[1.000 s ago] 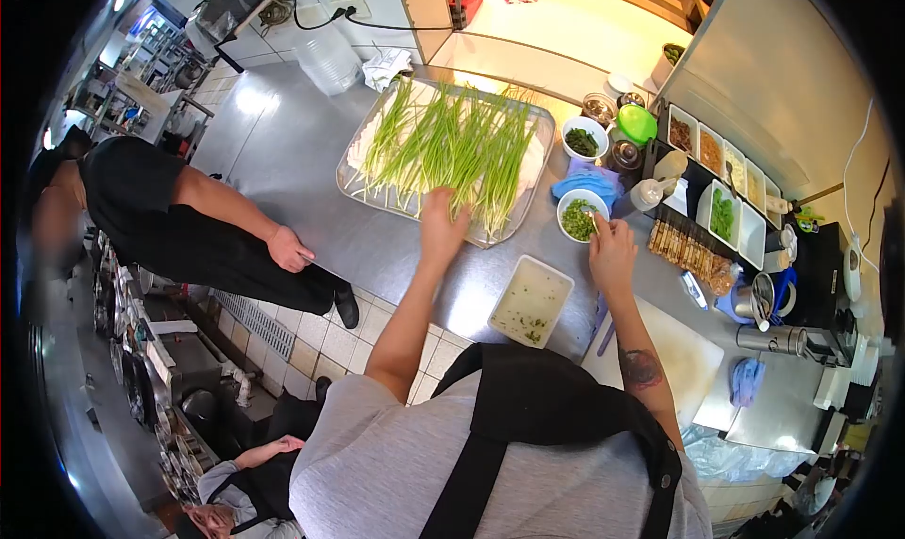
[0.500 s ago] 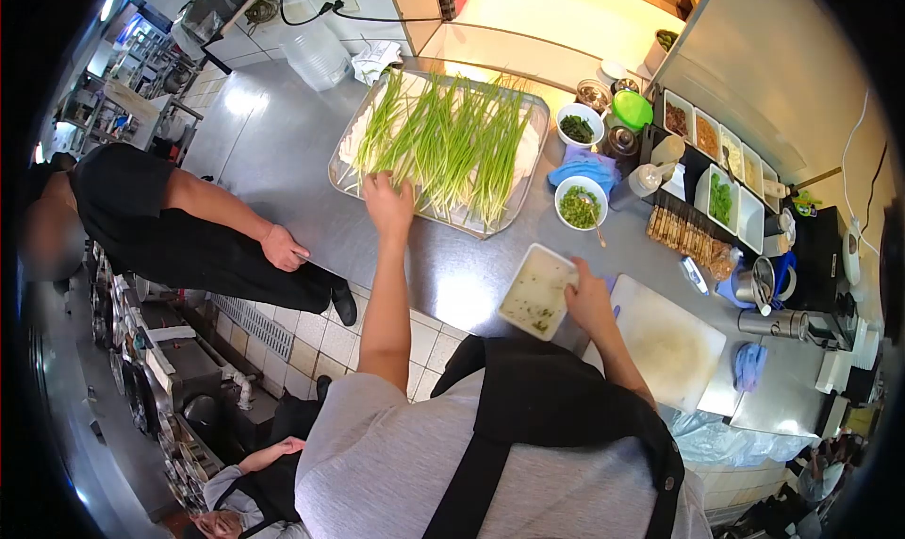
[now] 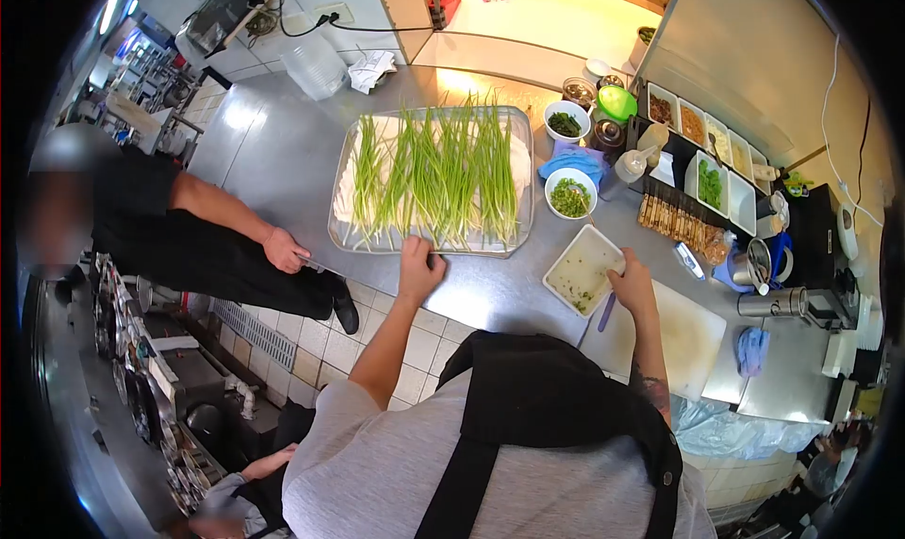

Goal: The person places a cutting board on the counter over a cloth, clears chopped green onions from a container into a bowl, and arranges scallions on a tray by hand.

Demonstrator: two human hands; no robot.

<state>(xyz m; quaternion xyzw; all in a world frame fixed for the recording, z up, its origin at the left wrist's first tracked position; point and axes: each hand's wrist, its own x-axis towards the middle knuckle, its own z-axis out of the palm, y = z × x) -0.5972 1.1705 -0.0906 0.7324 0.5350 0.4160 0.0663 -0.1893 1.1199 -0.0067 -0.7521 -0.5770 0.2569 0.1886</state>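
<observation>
My left hand (image 3: 420,269) is closed at the near rim of a large rectangular tray (image 3: 335,232); its fingertips are partly hidden. Long green scallions (image 3: 448,166) lie side by side in the tray, over a pale, flat layer (image 3: 363,185) that I cannot identify. In my right hand (image 3: 635,284) is the right edge of a shallow white plastic container (image 3: 586,261), tilted, with a few chopped green bits inside. Just beyond it stands a white bowl of chopped scallions (image 3: 570,198) with a spoon in it.
Right of me lies a white cutting board (image 3: 683,336) with a purple-handled knife (image 3: 606,313). Topping containers (image 3: 721,195), bottles and skewers (image 3: 679,228) line the right side. A co-worker's hand (image 3: 285,249) holds something thin at the counter's left edge.
The tray has turned straighter and come slightly nearer. My left hand has moved from the scallions to the tray's near rim. My right hand has carried the white container rightward and away from me.
</observation>
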